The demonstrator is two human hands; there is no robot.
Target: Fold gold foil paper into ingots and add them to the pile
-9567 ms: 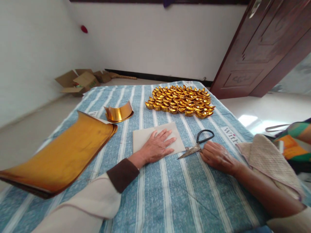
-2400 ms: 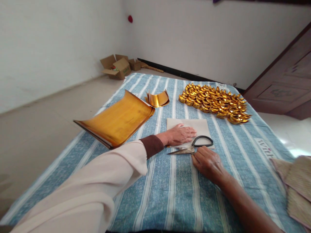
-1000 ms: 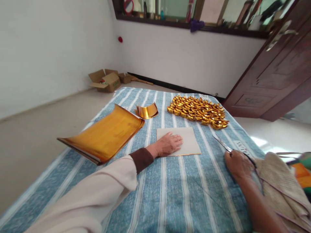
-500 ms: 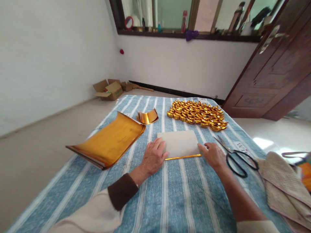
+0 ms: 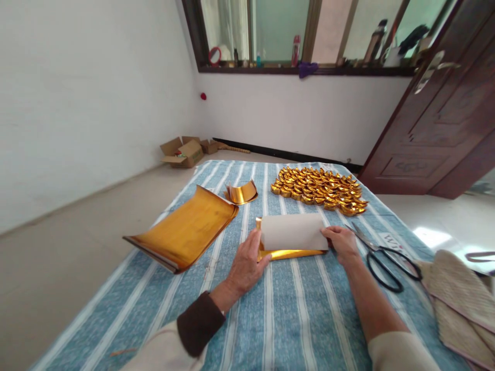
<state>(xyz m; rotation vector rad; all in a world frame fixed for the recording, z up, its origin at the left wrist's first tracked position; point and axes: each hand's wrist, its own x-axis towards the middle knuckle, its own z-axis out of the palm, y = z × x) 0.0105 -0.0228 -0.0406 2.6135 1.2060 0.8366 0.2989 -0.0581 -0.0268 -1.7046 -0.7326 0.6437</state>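
Note:
A gold paper sheet (image 5: pixel 294 233), pale side up, lies on the striped cloth with gold showing along its near edge and at its left end. My left hand (image 5: pixel 247 257) holds the left end, fingers along the raised gold edge and thumb reaching over the near strip. At the right edge, my right hand (image 5: pixel 342 245) pinches the sheet between thumb and curled fingers. Scissors (image 5: pixel 381 255) with black handles lie just right of that hand, blades slightly apart. A stack of larger gold sheets (image 5: pixel 185 226) rests to the left, its edges curling up.
Folded gold paper ingots (image 5: pixel 319 189) crowd the far right of the striped cloth (image 5: pixel 270 330). A few curved gold sheets (image 5: pixel 242 194) sit at the far middle. A beige knitted fabric (image 5: pixel 460 299) lies at right. Cardboard boxes (image 5: pixel 183 153) stand on the floor beyond.
The gold sheet's left end and near edge now lift, showing more gold. My left hand has turned more upright against its edge; my right hand has closed on the right edge. The view tilted up slightly.

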